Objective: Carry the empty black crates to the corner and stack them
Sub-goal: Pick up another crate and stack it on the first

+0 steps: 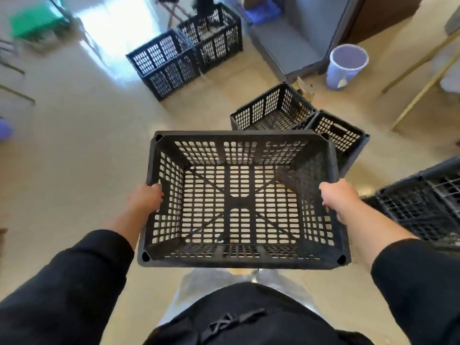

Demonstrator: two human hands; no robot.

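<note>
At waist height over the floor (74,150): left hand (145,197) and right hand (334,197) clamped on opposite short walls of empty crate (239,202), kept level for carrying (nothing inside). Further right, floor crates (273,108), seemingly empty, and purple bucket (347,67).

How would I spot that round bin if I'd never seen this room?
Find the grey cabinet at the far side of the floor. Just right of its base stands the pale purple bin. Everything else standing near it is a black slatted crate; it alone is round and light-coloured.
</note>
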